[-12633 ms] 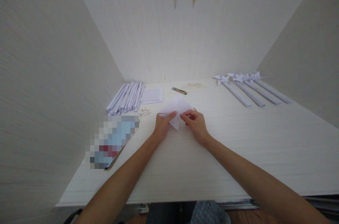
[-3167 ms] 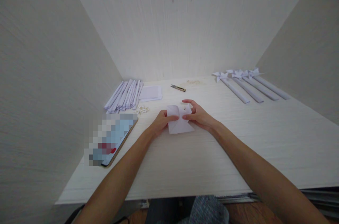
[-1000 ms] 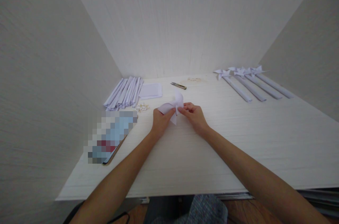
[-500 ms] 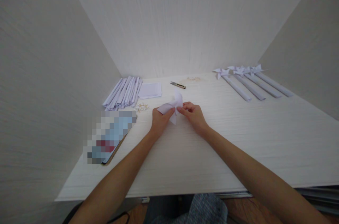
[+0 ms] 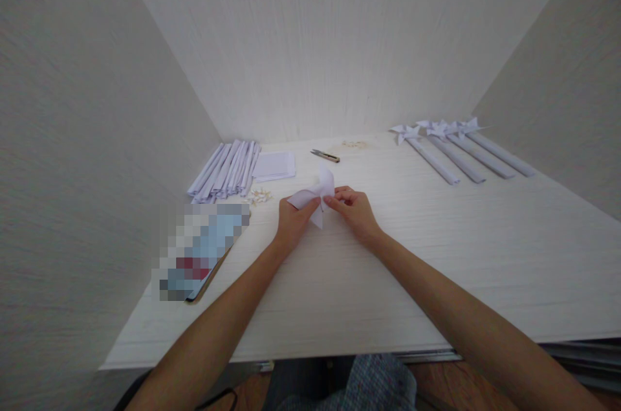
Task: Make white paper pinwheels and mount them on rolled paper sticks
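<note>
A white paper pinwheel with curved blades is held above the middle of the table. My left hand grips it from the left, thumb pressed near its centre. From the other side my right hand closes thumb and fingertips at the pinwheel's right edge by the centre; whether a small piece sits between them is hidden. Beyond the hands lies a pair of thread snips. Small pale pieces are scattered to the left of my left hand.
Rolled paper sticks are piled at the back left, beside stacked paper squares. A pixelated flat object lies at the left. Several finished pinwheels on paper sticks rest at the back right. Walls enclose the white table on three sides.
</note>
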{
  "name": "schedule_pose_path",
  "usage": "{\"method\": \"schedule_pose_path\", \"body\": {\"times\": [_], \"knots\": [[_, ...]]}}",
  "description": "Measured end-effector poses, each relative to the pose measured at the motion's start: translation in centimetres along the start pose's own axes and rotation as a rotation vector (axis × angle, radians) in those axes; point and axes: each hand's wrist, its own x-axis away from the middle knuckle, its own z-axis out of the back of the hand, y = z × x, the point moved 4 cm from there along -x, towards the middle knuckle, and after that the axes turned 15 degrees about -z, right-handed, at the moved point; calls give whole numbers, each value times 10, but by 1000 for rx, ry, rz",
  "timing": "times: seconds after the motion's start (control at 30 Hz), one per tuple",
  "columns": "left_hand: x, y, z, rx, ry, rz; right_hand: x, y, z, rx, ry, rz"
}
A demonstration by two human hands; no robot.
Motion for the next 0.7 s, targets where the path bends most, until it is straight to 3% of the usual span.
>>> {"method": "schedule_pose_path", "body": {"times": [0.7], "knots": [[0,-2,0,59,0,12,1,-2,0,7,-2,-5]]}}
